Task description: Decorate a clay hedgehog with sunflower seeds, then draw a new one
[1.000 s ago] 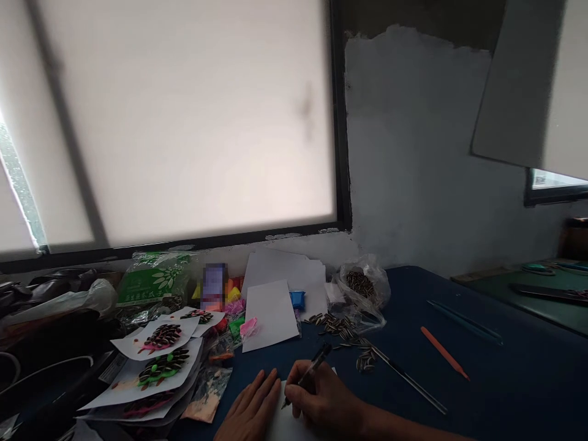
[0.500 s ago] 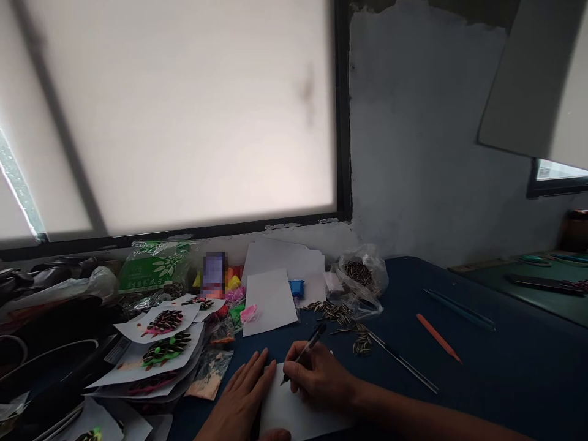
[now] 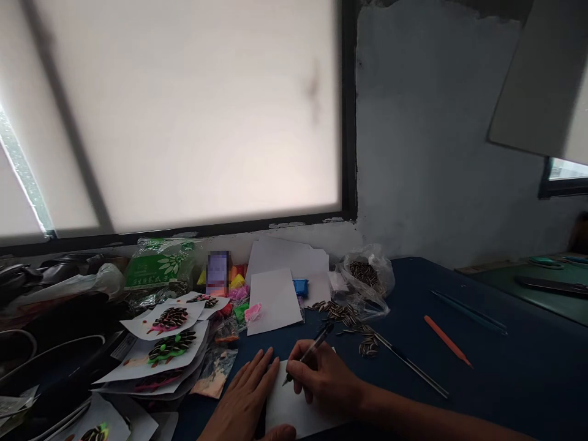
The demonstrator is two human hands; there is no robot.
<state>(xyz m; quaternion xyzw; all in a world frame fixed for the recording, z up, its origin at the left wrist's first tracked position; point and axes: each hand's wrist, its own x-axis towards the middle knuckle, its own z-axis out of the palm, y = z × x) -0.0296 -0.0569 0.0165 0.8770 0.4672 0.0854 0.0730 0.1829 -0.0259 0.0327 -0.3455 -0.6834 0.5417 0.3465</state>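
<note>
My right hand point(image 3: 321, 375) grips a dark pen point(image 3: 309, 354), its tip pointing down at the upper left of a white sheet of paper point(image 3: 287, 413). Flat at the sheet's left edge lies my left hand point(image 3: 245, 392), fingers stretched out and the thumb over the paper's lower part. No marks on the paper can be made out. Just beyond the hands are loose striped sunflower seeds point(image 3: 340, 312), and a clear bag point(image 3: 365, 275) holds more of them.
Paper sheets with seed-and-clay figures point(image 3: 169, 346) are stacked at left. Behind stand a green seed packet point(image 3: 158, 266), coloured clay packets point(image 3: 239, 312) and blank white sheets point(image 3: 273, 303). To the right lie a metal-like rod point(image 3: 413, 364), an orange tool point(image 3: 448, 341) and blue tweezers point(image 3: 468, 311).
The whole view has shifted slightly, so things appear a little further right. Both hands keep nearly the same pose, with the pen still held over the paper.
</note>
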